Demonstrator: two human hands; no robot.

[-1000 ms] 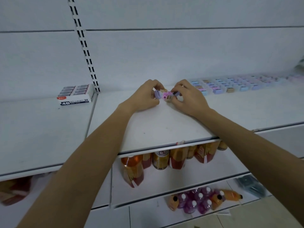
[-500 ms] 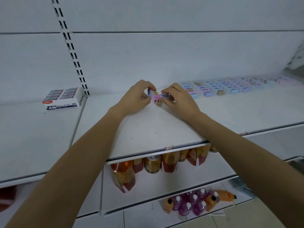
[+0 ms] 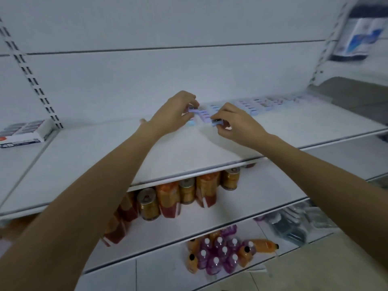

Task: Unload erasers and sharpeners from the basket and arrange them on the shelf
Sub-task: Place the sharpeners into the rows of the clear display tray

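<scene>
- On the white metal shelf (image 3: 126,156), near its back wall, the left hand (image 3: 174,114) curls thumb and fingers round a small lilac plastic sharpener (image 3: 192,110).
- The right hand (image 3: 237,122), near it, pinches a second lilac sharpener with a dark top (image 3: 217,122) between thumb and forefinger.
- Between the hands begins a blurred row of pastel pink, blue and lilac sharpeners (image 3: 262,103), which runs rightward along the shelf's back.
- A small pale blue piece (image 3: 191,122) lies on the shelf just under the left hand's fingers.
- A flat white box of grey erasers (image 3: 23,133) lies far left.
- On the shelf below stand gold cans and orange pouches (image 3: 186,192).
</scene>
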